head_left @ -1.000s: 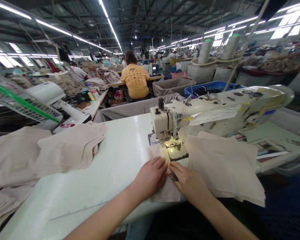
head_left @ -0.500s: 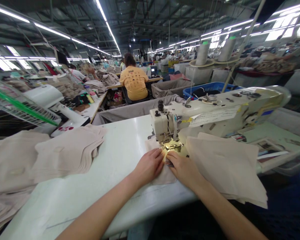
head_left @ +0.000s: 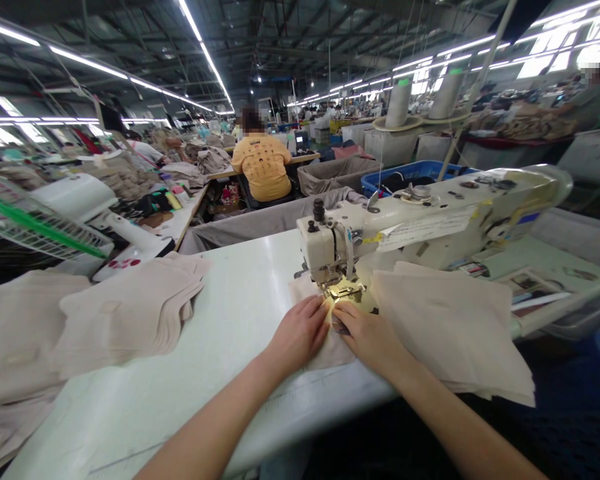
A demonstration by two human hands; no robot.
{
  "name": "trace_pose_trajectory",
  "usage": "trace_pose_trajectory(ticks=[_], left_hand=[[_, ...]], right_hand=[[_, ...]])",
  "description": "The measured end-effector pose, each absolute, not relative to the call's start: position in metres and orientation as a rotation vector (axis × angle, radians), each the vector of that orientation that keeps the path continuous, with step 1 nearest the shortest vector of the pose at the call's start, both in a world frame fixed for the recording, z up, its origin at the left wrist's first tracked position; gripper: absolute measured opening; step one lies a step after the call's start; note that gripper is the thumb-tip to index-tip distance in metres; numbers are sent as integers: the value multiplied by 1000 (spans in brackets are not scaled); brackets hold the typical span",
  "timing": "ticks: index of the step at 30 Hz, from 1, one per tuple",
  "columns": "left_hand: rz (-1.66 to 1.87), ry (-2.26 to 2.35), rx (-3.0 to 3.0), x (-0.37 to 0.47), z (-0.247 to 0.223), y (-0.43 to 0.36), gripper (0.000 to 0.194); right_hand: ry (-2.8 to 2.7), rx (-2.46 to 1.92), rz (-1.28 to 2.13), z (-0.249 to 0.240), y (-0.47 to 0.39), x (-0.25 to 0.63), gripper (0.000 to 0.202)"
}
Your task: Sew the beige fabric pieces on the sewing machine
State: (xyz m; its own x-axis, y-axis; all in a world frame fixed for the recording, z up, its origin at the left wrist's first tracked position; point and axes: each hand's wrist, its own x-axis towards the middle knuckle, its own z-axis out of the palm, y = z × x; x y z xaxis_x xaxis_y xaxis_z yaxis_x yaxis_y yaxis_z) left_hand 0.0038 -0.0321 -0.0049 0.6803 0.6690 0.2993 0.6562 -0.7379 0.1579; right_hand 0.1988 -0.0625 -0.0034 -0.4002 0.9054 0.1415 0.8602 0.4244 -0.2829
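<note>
A beige fabric piece [head_left: 330,353] lies under the needle area of the white sewing machine [head_left: 325,247]. My left hand [head_left: 303,328] presses on this fabric just in front of the presser foot, its fingers together. Close beside it, my right hand [head_left: 367,335] has its fingers bent at the fabric's right edge, by the lit metal plate [head_left: 347,291]. The fingertips of both hands nearly meet. More beige fabric [head_left: 445,327] lies right of the machine's needle, partly behind my right forearm.
Stacked beige pieces [head_left: 130,307] lie on the left of the pale table [head_left: 230,300]. A white fan [head_left: 80,200] stands behind them. Beyond the table are a grey cloth bin [head_left: 260,217], a blue basket [head_left: 430,171] and a seated person in a yellow shirt [head_left: 261,167].
The whole view has shifted slightly, so the surroundings appear a little further left. Both hands stay at the same place by the presser foot.
</note>
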Motion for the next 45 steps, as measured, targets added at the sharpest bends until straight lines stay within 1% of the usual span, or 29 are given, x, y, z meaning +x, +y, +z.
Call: trace_pose_trajectory(ticks=[5,14,31,38,45], left_hand=[[532,1137,2863,4,-9,-30,34],[586,1088,2882,4,-2,-29,33],[572,1084,2876,3,-8,-28,33],[584,1162,2847,2,-17,-27,37],[509,1166,2855,-15,-13,-46,39]], right_hand=[[-2424,-1564,257,-3,-62,198,21],[-2432,-1574,266,0,-60,197,23],[-2409,-1598,299,7,-68,197,28],[-2256,-1887,201,2,-90,201,34],[-2326,-1826,102,-13,-92,208,40]])
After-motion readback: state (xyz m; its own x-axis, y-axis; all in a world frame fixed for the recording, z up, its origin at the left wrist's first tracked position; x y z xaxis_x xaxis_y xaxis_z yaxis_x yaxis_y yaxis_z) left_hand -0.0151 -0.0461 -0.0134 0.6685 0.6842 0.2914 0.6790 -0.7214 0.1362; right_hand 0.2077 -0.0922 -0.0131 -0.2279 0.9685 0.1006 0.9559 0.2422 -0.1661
